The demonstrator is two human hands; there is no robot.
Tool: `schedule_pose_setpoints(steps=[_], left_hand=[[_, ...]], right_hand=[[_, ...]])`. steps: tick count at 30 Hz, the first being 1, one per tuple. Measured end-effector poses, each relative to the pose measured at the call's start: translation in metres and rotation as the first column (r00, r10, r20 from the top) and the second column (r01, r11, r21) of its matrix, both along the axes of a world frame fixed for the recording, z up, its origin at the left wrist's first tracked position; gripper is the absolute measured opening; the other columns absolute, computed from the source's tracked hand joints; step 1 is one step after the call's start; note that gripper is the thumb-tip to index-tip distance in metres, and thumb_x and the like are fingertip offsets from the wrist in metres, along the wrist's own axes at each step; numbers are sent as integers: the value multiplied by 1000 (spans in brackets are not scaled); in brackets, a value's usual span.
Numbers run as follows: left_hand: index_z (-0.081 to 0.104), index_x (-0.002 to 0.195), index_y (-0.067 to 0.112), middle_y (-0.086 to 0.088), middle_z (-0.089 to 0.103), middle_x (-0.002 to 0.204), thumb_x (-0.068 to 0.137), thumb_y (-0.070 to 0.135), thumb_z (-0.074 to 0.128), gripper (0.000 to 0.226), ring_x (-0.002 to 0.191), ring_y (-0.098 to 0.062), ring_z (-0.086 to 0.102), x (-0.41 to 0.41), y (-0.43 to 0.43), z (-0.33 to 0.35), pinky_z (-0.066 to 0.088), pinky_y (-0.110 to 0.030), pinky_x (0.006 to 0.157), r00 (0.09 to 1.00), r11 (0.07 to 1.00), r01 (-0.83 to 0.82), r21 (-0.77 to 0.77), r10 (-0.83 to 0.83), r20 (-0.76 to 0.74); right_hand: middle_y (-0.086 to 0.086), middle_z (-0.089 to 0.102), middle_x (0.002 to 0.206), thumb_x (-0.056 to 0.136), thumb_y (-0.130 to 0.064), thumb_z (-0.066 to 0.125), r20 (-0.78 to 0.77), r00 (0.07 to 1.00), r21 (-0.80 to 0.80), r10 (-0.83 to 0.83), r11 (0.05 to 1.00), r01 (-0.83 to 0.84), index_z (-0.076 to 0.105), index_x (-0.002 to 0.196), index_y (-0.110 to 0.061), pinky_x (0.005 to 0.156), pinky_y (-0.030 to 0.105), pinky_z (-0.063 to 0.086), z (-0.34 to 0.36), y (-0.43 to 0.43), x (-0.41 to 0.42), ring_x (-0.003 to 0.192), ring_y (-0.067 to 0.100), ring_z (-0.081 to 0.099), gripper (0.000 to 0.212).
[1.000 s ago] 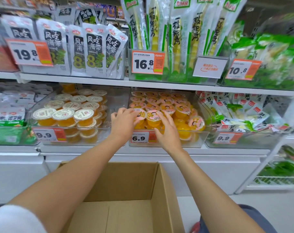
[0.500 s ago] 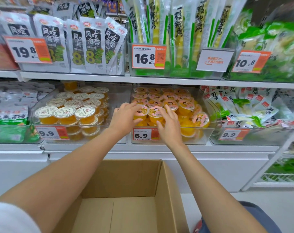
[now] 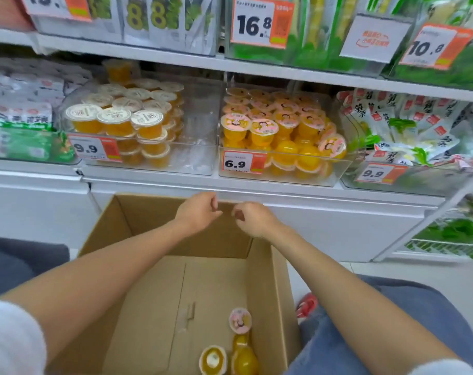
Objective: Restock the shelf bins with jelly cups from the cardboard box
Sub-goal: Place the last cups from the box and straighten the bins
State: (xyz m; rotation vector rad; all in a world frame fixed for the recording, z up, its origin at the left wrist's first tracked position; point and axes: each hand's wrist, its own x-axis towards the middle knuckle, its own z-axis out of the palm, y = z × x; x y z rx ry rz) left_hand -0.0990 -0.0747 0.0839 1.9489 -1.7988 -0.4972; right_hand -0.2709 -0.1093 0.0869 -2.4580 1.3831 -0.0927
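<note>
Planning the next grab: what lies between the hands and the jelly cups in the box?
Head view: only bare box floor between left hand, right hand and the jelly cups.

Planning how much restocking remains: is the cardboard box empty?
No, a few jelly cups lie on the floor of the cardboard box by its right wall.

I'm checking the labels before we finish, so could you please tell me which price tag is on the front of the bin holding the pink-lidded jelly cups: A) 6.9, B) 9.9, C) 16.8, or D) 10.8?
A: the 6.9 tag sits on the front of the clear bin that holds the pink-lidded jelly cups.
</note>
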Motion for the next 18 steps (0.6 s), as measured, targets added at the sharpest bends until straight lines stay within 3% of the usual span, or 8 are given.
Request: schedule_pose_setpoints(steps=[3,7,9,12,14,16,18], left_hand=[[51,71,24,7,60,78,79,29,70,22,81,-19,62,13,26,-63,53,-32,77,1000,951,10,308,-5,-14],[57,72,21,-4,69,92,77,20,65,10,95,-24,66,20,68,-155,51,-30,79,997,790,71,609,-50,-51],[66,88,18,-5,67,104,81,20,69,7,103,-23,64,19,90,-194,48,-26,85,991,669,130,732,-114,-72],[62,117,10,-6,59,119,81,23,75,41,109,-21,59,10,116,-242,45,-24,88,974,513,223,829,-154,-166],[55,128,9,-5,55,132,82,27,75,54,117,-22,55,-4,128,-258,41,-19,86,960,439,272,857,-182,-211],[48,135,10,-4,51,139,82,33,74,63,124,-22,51,-18,138,-269,36,-16,86,944,369,327,870,-178,-279],[46,138,21,1,49,142,73,44,79,77,124,-19,50,-27,146,-279,38,-19,96,932,354,360,863,-174,-317]], right_hand=[[8,66,117,88,-12,54,-192,979,332,62,943,5,68,112,-12,87,29,46,-64,21,2,108,25,60,28],[11,65,117,87,-6,50,-430,885,531,178,843,88,65,113,-7,87,36,53,-148,48,2,101,28,63,31],[12,65,115,85,-8,53,-497,830,607,252,785,126,64,114,-4,85,38,53,-194,57,3,95,29,63,31],[13,68,103,80,-7,64,-557,760,647,335,749,144,69,100,-5,75,34,54,-228,71,11,88,28,64,20],[15,64,113,84,-3,58,-569,757,648,320,741,174,64,110,-2,74,30,47,-243,76,13,99,30,62,27],[16,56,129,89,-7,49,-584,772,620,251,751,226,56,123,-2,83,32,47,-258,80,10,111,31,57,35],[17,46,139,93,-16,46,-590,787,593,182,759,268,49,133,-7,98,35,45,-270,83,6,124,32,49,41]])
